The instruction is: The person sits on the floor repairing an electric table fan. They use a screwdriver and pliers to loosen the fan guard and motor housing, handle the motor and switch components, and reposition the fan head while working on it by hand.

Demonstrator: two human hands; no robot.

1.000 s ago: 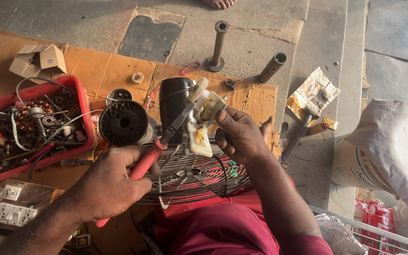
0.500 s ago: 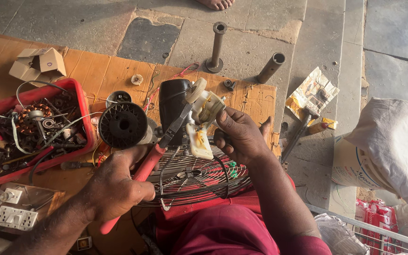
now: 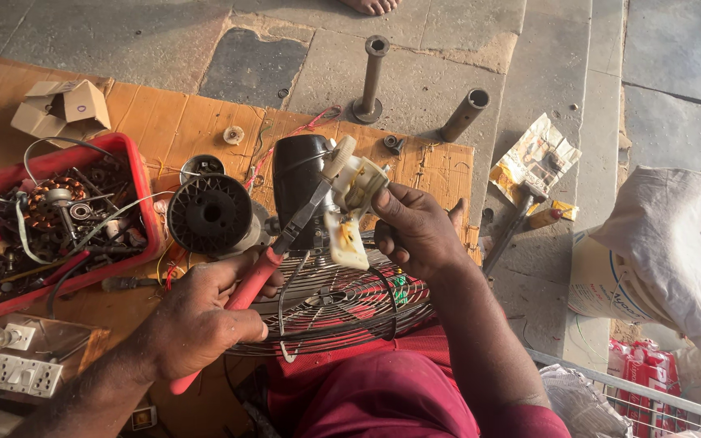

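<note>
Since the earlier frames the left hand (image 3: 204,320) has kept its grip on the red-handled pliers (image 3: 273,255) with only a slight shift, and the tool's tip stays at the cream part; the right hand (image 3: 415,231) is almost where it was. The left hand is closed in a fist around the smooth red plastic grips, the dark metal nose slanting up and right to touch the cream plastic switch housing (image 3: 354,199); the right hand is curled narrowly around that housing, fingers pinching its right side, holding it above the round wire fan guard (image 3: 334,304), which lies across the person's lap on red cloth. Just beyond stands a glossy black cylindrical motor casing (image 3: 298,182); left of it lies a black ribbed round cap (image 3: 208,215). At the far left a red plastic tray (image 3: 127,162) holds tangled wires, copper windings and small metal parts; it rests on flat brown cardboard (image 3: 196,122). Two dull grey metal pipes (image 3: 371,77) lie on the stone floor beyond; a hammer (image 3: 513,223) lies to the right, near a bulging white sack (image 3: 675,251).
</note>
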